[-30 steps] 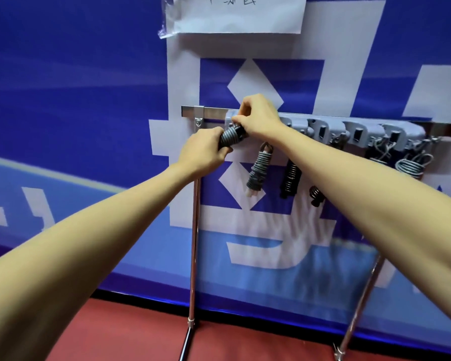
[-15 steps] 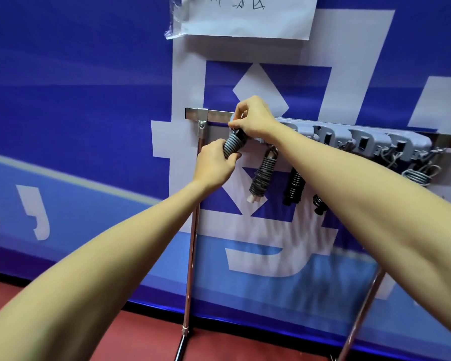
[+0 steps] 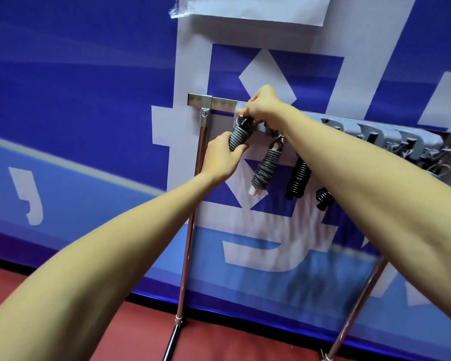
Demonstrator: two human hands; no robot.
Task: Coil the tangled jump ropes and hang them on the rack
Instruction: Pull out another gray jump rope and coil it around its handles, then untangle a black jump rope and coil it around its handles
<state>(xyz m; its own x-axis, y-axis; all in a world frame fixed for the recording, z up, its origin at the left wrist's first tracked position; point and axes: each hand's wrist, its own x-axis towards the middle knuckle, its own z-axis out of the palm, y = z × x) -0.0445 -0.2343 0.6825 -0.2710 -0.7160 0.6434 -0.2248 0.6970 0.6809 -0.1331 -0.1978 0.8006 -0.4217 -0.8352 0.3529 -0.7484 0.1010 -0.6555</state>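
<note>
gripping grey coiled rope (image 3: 238, 138) from below, left hand (image 3: 223, 158); right hand (image 3: 262, 105) is pinching its top at rack (image 3: 219, 102).

right hand (image 3: 261, 105): covers top of grey coiled rope (image 3: 239, 136), hook contact unseen | right forearm: hides part of rack (image 3: 219, 103) clips and far black rope (image 3: 323, 198) | paper sheet (image 3: 255, 7): cut by top edge | far-right hooks: blurred.

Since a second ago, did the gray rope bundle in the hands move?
Yes. Judged against the rack rail, the gray rope bundle has swung its lower end down, hanging steeper now, with the left hand gripping its lower part.
</note>
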